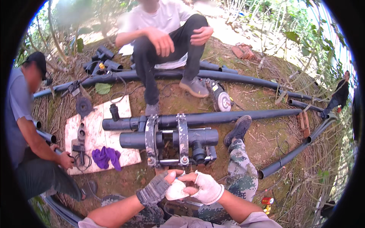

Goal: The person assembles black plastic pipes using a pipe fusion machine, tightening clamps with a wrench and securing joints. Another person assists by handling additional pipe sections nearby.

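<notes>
My left hand (155, 188), in a grey fingerless glove, and my right hand (205, 187), in a white one, meet just below the pipe clamp. Between them is a small white piece (176, 190), cloth or paper by its look. The fingers of both hands are closed on it, and its exact kind does not show. Beyond my hands stands a metal pipe clamp (183, 133) with two upright rings. It holds a short black pipe (133, 140) on the left and a black tee fitting (205, 137) on the right, with a gap between their ends.
A long black pipe (243, 115) lies behind the clamp. An angle grinder (220, 95) rests near a seated person's shoes (194, 87). At left, another person's hand (66, 160) is beside a white board (125, 157) bearing a purple cloth (105, 157) and a flat heating tool (81, 135). A red can (267, 200) stands at lower right.
</notes>
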The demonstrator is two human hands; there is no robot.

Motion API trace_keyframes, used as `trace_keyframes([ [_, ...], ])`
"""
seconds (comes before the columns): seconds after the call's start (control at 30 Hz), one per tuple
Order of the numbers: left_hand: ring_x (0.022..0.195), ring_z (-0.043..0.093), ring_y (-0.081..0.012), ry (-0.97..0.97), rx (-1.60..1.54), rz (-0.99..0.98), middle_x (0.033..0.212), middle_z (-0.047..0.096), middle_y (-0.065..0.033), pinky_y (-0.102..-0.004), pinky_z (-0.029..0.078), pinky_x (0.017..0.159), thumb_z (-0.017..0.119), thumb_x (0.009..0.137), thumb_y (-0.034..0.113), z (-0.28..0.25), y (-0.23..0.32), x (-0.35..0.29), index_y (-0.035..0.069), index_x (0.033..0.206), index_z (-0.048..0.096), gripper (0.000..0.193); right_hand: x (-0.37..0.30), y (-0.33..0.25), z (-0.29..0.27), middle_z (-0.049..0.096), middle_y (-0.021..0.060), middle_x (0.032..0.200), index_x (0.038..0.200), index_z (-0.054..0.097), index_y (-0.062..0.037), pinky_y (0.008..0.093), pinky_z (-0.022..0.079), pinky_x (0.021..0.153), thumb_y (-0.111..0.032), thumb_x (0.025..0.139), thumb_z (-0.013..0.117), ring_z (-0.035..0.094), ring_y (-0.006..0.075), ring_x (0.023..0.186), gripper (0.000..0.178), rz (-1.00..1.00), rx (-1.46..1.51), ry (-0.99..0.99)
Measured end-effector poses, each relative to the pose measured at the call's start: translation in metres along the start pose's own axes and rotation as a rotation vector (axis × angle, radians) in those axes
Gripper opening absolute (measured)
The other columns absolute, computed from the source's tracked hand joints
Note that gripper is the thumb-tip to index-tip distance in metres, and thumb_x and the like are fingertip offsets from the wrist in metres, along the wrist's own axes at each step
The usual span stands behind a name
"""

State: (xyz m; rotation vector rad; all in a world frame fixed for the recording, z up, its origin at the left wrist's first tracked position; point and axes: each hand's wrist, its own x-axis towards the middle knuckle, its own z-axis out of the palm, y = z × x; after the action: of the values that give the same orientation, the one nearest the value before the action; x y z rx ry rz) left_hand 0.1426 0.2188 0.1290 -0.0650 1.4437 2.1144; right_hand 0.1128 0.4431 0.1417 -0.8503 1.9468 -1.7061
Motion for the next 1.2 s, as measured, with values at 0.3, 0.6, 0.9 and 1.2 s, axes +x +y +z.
trace_keyframes([
  [0.3,0.106,0.064,-0.0168,0.009,0.509,0.15,0.113,0.066,-0.0089,-0.0328,0.053,0.094,0.078,0.086,0.035,0.014,-0.001,-0.004,0.005,0.139,0.049,0.067,-0.017,0.029,0.005,0.068,0.0054,0.088,0.101,0.063,-0.0001,0.0266,0.052,0.074,-0.019,0.094,0.071,0.062,0.0102,0.08,0.022,0.217,0.129,0.317],
  [0.6,0.109,0.06,-0.0163,0.147,0.087,0.243,0.118,0.063,-0.0097,-0.0326,0.05,0.096,0.071,0.092,0.023,0.011,0.019,-0.01,0.006,0.137,0.047,0.054,0.022,0.008,0.0,0.059,0.01,0.111,0.115,0.06,-0.0013,0.0292,0.051,0.079,-0.012,0.092,0.071,0.061,0.014,0.086,0.028,-0.09,-0.014,0.454],
  [0.9,0.115,0.059,-0.0197,0.116,0.091,0.2,0.121,0.061,-0.0129,-0.0351,0.05,0.099,0.068,0.094,0.032,0.013,0.023,-0.005,0.006,0.14,0.04,0.059,0.024,0.0,-0.02,0.058,0.0089,0.115,0.123,0.056,-0.0033,0.0306,0.051,0.08,-0.017,0.093,0.071,0.061,0.016,0.091,0.036,-0.026,0.04,0.237],
  [1.2,0.105,0.059,-0.0142,0.361,-0.09,0.261,0.113,0.06,-0.0082,-0.0298,0.051,0.094,0.075,0.091,0.025,0.004,0.015,0.005,0.004,0.125,0.047,0.048,0.009,0.024,0.024,0.061,0.0148,0.125,0.138,0.043,-0.0041,0.039,0.049,0.098,-0.024,0.089,0.078,0.061,0.0235,0.113,0.063,0.067,0.382,0.228],
])
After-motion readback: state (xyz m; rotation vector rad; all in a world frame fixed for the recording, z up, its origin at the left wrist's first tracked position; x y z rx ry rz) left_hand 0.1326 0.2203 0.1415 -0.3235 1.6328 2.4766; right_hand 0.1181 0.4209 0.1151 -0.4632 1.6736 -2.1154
